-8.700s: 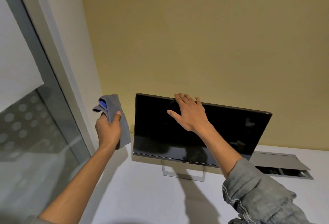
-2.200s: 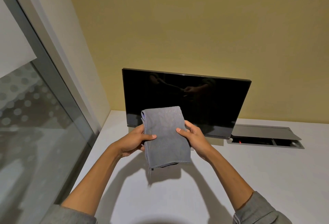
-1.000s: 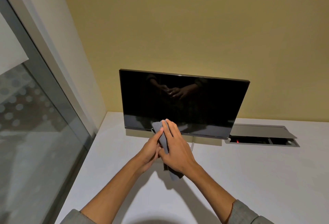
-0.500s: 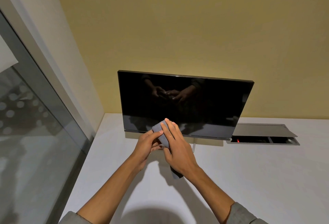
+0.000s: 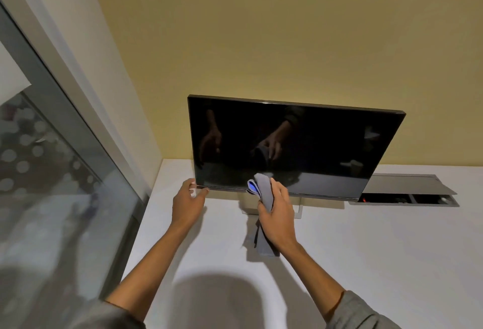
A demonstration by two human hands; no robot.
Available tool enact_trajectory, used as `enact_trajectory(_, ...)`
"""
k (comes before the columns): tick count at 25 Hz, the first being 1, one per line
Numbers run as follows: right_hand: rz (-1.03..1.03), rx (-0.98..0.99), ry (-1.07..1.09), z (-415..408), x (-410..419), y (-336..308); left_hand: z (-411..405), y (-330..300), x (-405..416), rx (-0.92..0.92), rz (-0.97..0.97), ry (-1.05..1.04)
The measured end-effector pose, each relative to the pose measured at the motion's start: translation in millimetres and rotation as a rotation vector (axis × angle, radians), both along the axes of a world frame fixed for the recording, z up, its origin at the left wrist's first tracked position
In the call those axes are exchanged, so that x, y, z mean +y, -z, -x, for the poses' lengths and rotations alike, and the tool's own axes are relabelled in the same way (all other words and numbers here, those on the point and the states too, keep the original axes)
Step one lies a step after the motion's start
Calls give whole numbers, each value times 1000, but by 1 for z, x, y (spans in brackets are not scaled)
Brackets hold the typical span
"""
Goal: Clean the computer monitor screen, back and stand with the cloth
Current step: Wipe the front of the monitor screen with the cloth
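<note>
1. Upright on the white worktop (image 5: pixel 366 250) stands the dark monitor (image 5: pixel 295 143).
2. Left hand (image 5: pixel 187 203), fingers loosely spread, reaches its lower left corner; contact unclear.
3. Right hand (image 5: pixel 277 213) grips the folded grey cloth (image 5: pixel 264 190) at the bottom bezel.

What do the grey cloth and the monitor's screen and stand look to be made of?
Cloth: soft, matte grey fabric, likely microfibre; it folds and droops from the right hand.
Screen: glossy black, glass or plastic; it mirrors both hands.
Stand: pale frame with a dull sheen, maybe metal, mostly hidden.
</note>
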State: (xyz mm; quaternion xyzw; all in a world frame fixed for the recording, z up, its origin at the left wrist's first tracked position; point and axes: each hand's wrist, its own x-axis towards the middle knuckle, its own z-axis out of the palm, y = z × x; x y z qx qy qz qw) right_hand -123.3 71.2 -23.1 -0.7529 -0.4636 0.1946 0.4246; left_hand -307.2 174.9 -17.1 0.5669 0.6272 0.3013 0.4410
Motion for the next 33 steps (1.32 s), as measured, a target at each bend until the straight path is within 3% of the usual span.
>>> enact_trajectory(6,-91,-578,-288,43,58,0,23,40,43,171,75,176)
enact_trajectory(11,169,-900,-394,69,96,21,23,47,53,181,38,306)
enact_trajectory(18,371,-911,-608,80,109,42,26,72,65,101,96,309)
enact_trajectory(22,432,-867,-589,79,114,48,28,96,67,106,63,238)
enact_trajectory(27,541,-820,-574,73,108,49,12,74,51,255,-97,288)
enact_trajectory(30,568,-782,-580,72,107,48,-8,69,55,356,17,154)
enact_trajectory(33,566,-788,-547,67,103,50,9,72,53,373,-19,335)
